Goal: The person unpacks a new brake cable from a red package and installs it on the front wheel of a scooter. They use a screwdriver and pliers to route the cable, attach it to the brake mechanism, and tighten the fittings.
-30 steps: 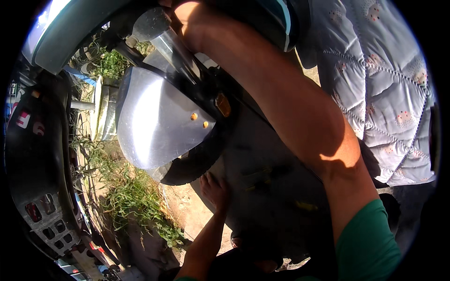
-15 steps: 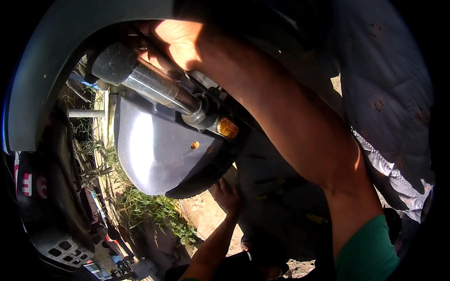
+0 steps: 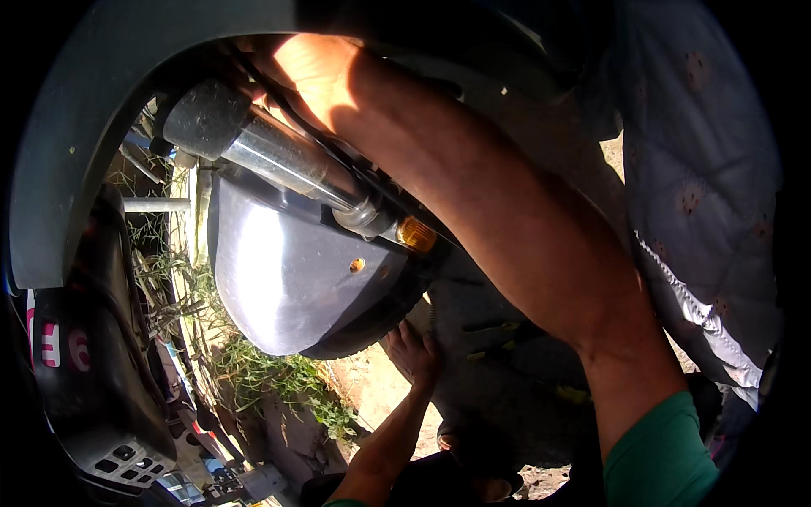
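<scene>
My right hand (image 3: pixel 314 74) reaches up under a dark curved panel (image 3: pixel 51 169), behind a shiny fork tube (image 3: pixel 279 158) with a black upper sleeve. Its fingers are mostly hidden there, so what they hold cannot be made out. A thin black cable (image 3: pixel 296 114) runs past the fingers and wrist, along the fork. Low in the middle, my left hand (image 3: pixel 411 353) has its fingers stretched upward beside the tyre (image 3: pixel 363 338) under a grey mudguard (image 3: pixel 287 270). Whether it touches the tyre cannot be told. An amber reflector (image 3: pixel 416 234) sits at the fork's lower end.
Black bodywork with a slotted grille (image 3: pixel 127 465) stands at the left. Grass (image 3: pixel 270 380) grows beyond the mudguard. Pale patterned cloth (image 3: pixel 693 169) hangs on the right, beside my right arm. A dark surface lies between my arms.
The black cable now bows out further in front of my right wrist. My right hand has shifted slightly, while the left stays by the tyre. The whole view has moved a little.
</scene>
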{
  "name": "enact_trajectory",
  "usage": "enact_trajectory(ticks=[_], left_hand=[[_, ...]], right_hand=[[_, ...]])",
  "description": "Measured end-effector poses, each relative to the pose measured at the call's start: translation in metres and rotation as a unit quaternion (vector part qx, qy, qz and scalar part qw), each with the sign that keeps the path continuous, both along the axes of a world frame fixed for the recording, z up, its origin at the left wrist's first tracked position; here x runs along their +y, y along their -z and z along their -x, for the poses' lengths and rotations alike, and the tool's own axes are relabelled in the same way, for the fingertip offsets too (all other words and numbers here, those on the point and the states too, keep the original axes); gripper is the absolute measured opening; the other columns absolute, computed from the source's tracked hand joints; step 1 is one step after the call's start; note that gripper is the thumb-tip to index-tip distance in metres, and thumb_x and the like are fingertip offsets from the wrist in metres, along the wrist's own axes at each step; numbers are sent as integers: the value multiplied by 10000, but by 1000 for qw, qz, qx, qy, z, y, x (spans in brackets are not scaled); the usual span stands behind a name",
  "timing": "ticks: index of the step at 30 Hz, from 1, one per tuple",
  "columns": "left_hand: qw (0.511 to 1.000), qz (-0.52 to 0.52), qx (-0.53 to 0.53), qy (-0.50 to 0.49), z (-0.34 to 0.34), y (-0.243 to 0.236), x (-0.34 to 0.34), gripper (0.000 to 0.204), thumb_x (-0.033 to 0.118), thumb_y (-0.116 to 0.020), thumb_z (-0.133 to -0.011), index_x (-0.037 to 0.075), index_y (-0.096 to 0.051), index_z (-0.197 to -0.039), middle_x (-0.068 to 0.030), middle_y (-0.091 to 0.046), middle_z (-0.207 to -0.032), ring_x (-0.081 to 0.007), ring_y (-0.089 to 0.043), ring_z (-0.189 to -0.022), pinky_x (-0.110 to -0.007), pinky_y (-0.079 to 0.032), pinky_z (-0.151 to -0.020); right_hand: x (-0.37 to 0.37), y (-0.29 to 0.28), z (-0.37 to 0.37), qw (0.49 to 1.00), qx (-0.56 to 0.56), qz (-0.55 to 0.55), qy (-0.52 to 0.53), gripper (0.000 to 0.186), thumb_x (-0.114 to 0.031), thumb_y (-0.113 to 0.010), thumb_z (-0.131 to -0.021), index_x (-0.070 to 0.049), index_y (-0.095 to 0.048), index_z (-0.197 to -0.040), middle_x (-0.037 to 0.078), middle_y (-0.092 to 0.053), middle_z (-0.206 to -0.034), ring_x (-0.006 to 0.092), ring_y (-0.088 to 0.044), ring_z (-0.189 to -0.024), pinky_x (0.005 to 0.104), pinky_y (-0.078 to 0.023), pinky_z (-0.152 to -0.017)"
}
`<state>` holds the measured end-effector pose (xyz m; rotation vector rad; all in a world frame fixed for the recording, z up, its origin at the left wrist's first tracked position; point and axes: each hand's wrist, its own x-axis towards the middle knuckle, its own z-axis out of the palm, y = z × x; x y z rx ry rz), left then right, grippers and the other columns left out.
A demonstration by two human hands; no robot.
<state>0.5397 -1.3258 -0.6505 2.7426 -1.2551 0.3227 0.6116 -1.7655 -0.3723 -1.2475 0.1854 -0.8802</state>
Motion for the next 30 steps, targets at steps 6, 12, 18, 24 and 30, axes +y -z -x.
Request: enact_trajectory(ticks=[6, 12, 18, 24, 30], left_hand=[[1000, 10, 15, 13, 6, -4, -9, 634, 368, -491, -911, -32, -402, -1395, -288, -391, -1407, -462, -359, -1313, -552, -285, -1084], [1000, 8, -7, 15, 2, -10, 0, 614, 347, -492, -917, -37, -401, -1387, -301, -389, -1403, -469, -359, -1311, -560, -288, -1078], [1000, -4, -4, 3, 11, -8, -13, 624, 310, -548, -900, -32, -383, -1395, -275, -387, -1397, -457, -360, -1307, -562, -315, -1053], [1000, 11, -20, -5, 8, -7, 1, 618, 300, -557, -894, -12, -395, -1402, -256, -369, -1439, -418, -322, -1364, -544, -286, -1084], [999, 0, 4, -45, 5, -5, 3, 584, 312, -559, -901, 11, -431, -1384, -233, -387, -1442, -410, -337, -1360, -532, -281, -1086]], right_hand=[[-3, -3, 6, 1000, -2, 1, 13, 186, -189, -521, -949, -27, -604, -989, 49, -625, -879, 146, -631, -814, 287, -474, -697], [12, -3, 15, 999, -26, -18, 19, 178, -185, -524, -945, -25, -597, -977, 48, -619, -866, 149, -634, -801, 290, -475, -683], [30, 12, 84, 994, -53, -69, 66, 171, -182, -528, -941, -24, -589, -964, 47, -613, -854, 152, -637, -788, 292, -475, -668], [66, 26, 124, 994, -54, -85, 44, 165, -178, -531, -937, -22, -582, -952, 46, -607, -841, 154, -640, -775, 295, -476, -654], [77, 35, 174, 987, 2, 121, 109, 352, -162, -587, -909, 38, -606, -1197, 111, -652, -1018, 197, -627, -909, 332, -491, -823]])
